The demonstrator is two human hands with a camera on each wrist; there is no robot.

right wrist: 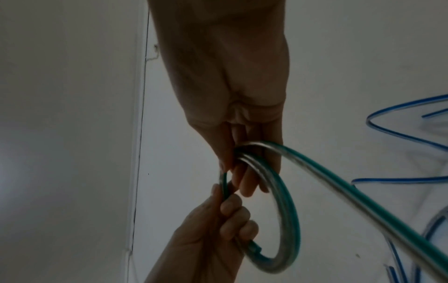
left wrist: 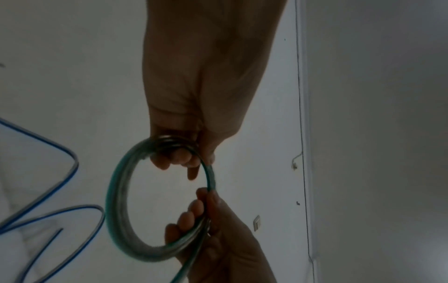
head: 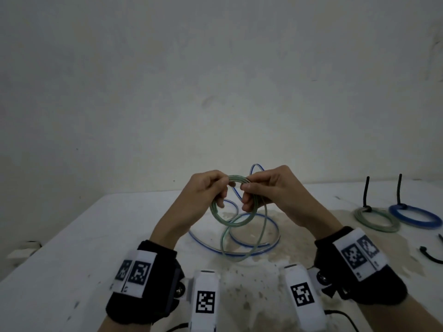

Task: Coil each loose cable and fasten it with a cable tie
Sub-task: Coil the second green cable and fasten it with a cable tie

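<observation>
Both hands hold a green cable (head: pixel 217 215) above the table, wound into a small coil of a few turns. My left hand (head: pixel 221 194) grips the coil's upper left side, fingers curled through the ring. My right hand (head: pixel 247 197) pinches the upper right side. In the left wrist view the coil (left wrist: pixel 116 201) hangs between the left hand (left wrist: pixel 179 159) and the right hand (left wrist: pixel 206 220). In the right wrist view the right hand (right wrist: pixel 242 172) grips the coil (right wrist: pixel 288 220), and its loose tail (right wrist: pixel 363 197) runs down toward the table. A loose blue cable (head: pixel 271 243) lies underneath.
At the right of the white table (head: pixel 96 236) lie a tied green coil (head: pixel 376 220) and a tied blue coil (head: pixel 416 218), each with a black tie standing up. A loose black tie (head: pixel 431 258) lies near the right edge. A pale wall stands behind.
</observation>
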